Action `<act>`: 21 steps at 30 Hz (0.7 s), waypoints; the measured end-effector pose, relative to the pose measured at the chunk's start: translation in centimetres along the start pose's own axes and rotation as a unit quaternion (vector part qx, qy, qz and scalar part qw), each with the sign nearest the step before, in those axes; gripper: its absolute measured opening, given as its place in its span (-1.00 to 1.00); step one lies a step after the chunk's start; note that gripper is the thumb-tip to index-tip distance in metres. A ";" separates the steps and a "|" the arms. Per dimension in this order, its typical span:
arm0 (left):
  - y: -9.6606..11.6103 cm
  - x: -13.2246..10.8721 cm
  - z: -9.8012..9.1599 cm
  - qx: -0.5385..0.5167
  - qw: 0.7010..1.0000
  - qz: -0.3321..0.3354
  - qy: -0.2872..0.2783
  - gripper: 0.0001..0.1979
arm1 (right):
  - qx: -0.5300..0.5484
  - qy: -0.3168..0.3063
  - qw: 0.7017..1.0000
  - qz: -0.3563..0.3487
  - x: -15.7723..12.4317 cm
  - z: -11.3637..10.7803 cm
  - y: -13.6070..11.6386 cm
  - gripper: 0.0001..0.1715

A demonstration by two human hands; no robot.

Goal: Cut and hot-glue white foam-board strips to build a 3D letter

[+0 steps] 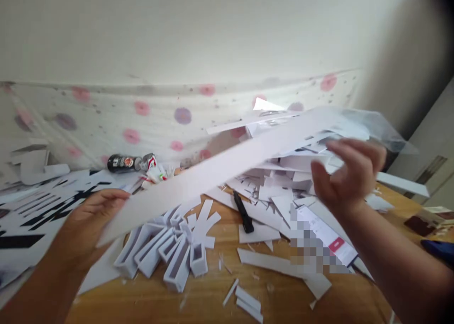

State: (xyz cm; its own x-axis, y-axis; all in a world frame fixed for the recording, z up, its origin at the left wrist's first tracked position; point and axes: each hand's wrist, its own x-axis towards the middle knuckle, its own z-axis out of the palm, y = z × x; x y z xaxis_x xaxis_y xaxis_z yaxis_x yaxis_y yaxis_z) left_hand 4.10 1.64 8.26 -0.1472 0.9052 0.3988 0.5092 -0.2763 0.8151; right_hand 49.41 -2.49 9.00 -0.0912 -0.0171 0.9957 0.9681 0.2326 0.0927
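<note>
A long white foam-board strip slants across the view, blurred by motion. My left hand grips its lower left end, fingers curled round the edge. My right hand is at its upper right end, thumb and fingers curved around it. Under the strip, on the wooden table, stands a white built-up letter shape made of foam-board walls. A black utility knife lies beside it.
White offcuts and scraps pile up at the centre and right. A phone lies on the scraps. Black-and-white printed sheets cover the left. A dark glue bottle lies by a spotted cloth on the wall.
</note>
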 end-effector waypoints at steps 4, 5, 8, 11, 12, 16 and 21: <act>-3.2 -6.5 2.4 -0.148 0.965 -0.169 -0.134 -0.63 | 0.113 -0.209 0.968 -0.087 -5.4 -4.6 -7.6 -0.20; -3.6 -7.7 3.2 -0.162 0.957 -0.177 -0.162 -0.63 | 0.144 -0.277 0.944 -0.102 -6.0 -4.9 -9.2 -0.24; -3.8 -10.2 4.9 -0.175 0.945 -0.155 -0.230 -0.63 | 0.219 -0.476 0.846 -0.100 -6.4 -4.6 -12.4 -0.26; -3.8 -11.3 5.4 -0.191 0.939 -0.142 -0.249 -0.64 | 0.283 -0.633 0.720 -0.033 -5.6 -3.8 -13.8 0.03; -4.0 -11.4 5.3 -0.184 0.941 -0.133 -0.252 -0.64 | 0.294 -0.666 0.685 -0.016 -5.3 -3.6 -14.0 0.01; -5.3 -10.5 4.3 -0.087 0.978 -0.037 -0.184 -0.70 | 0.273 -0.682 0.679 0.016 -4.0 -2.8 -12.9 -0.59; -6.1 -9.2 5.2 0.192 0.957 0.162 -0.146 -0.60 | 0.032 -0.602 0.798 0.029 -2.8 -0.4 -9.7 -0.62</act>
State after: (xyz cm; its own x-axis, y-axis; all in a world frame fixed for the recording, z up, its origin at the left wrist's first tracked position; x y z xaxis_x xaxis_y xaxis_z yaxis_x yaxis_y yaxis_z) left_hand 6.77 -3.32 -2.52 0.2855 0.8594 0.4242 0.7708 -0.4689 0.4312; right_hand 40.39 -5.13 5.26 -0.2420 0.9321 0.2696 0.9684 0.2494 0.0072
